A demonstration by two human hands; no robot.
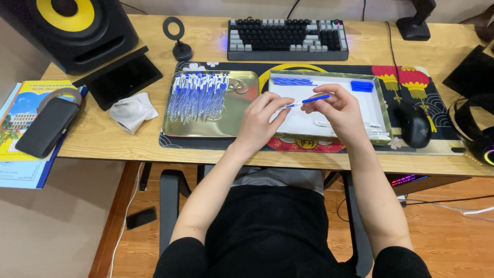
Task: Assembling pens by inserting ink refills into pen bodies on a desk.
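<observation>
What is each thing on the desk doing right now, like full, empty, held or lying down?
Blue pen: held level by left hand and right hand.
Gold tray: holds a pile of blue-and-white pens.
White tray: mostly bare, blue parts along its far edge, white parts near its right side.
Keyboard: backlight glowing.
Mouse: untouched.
Cloth: crumpled.

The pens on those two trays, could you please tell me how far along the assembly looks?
Done: a large pile of finished pens lies in the gold tray. In hand: the left hand and right hand hold a blue pen part over the white tray. Left: blue refills, blue caps and a few clear barrels remain there.
</observation>
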